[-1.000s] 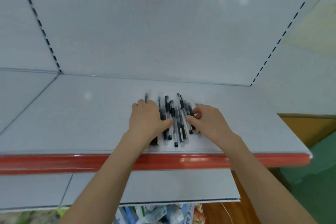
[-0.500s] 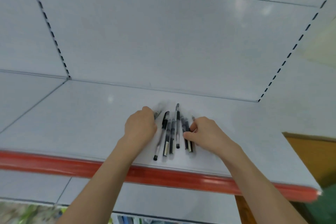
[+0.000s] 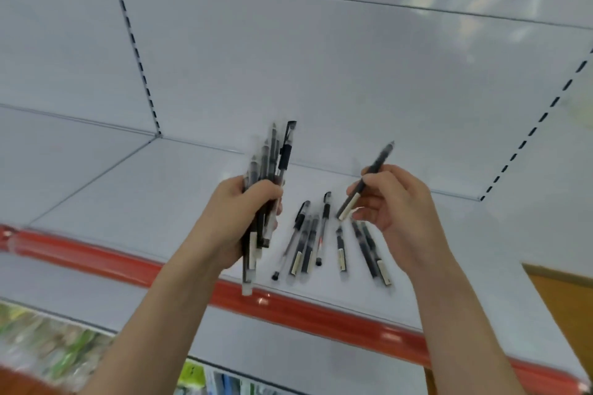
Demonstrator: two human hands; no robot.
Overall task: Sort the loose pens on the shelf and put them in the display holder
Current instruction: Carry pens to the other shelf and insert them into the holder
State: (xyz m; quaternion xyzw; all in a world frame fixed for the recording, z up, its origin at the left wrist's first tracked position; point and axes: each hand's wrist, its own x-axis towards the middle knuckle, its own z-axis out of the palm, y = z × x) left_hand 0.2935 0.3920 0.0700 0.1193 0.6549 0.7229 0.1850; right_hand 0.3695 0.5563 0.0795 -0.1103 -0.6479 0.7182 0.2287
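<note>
- Left hand [image 3: 237, 218]: fingers wrapped round a bundle of pens [image 3: 272, 163], raised off the shelf [image 3: 144, 196].
- The bundle stands roughly upright. Its top ends fan out above the fist and its lower ends stick out below, the longest overlapping the red edge strip [image 3: 112, 261] in this view.
- I can't give an exact count for the bundle; motion blur and overlap hide it.
- Right hand [image 3: 394, 202]: thumb and fingers pinch a single pen [image 3: 373, 170], also in the air.
- That pen is tilted, with its dark end up and to the right and its light end down and to the left, above the pens lying on the shelf.
- The two hands are apart and the held pens don't touch.
- Loose pens [image 3: 308, 240]: about seven lie flat on the shelf between the hands, near the front edge.
- They run roughly front to back in a loose fan. Four are grouped on the left, one sits in the middle, and a pair lies side by side on the right.
- The shelf surface is light grey and the back panel [image 3: 321, 74] behind it is plain grey with slotted uprights.
- Below the shelf, coloured goods [image 3: 48, 340] on a lower level are too blurred to identify.
</note>
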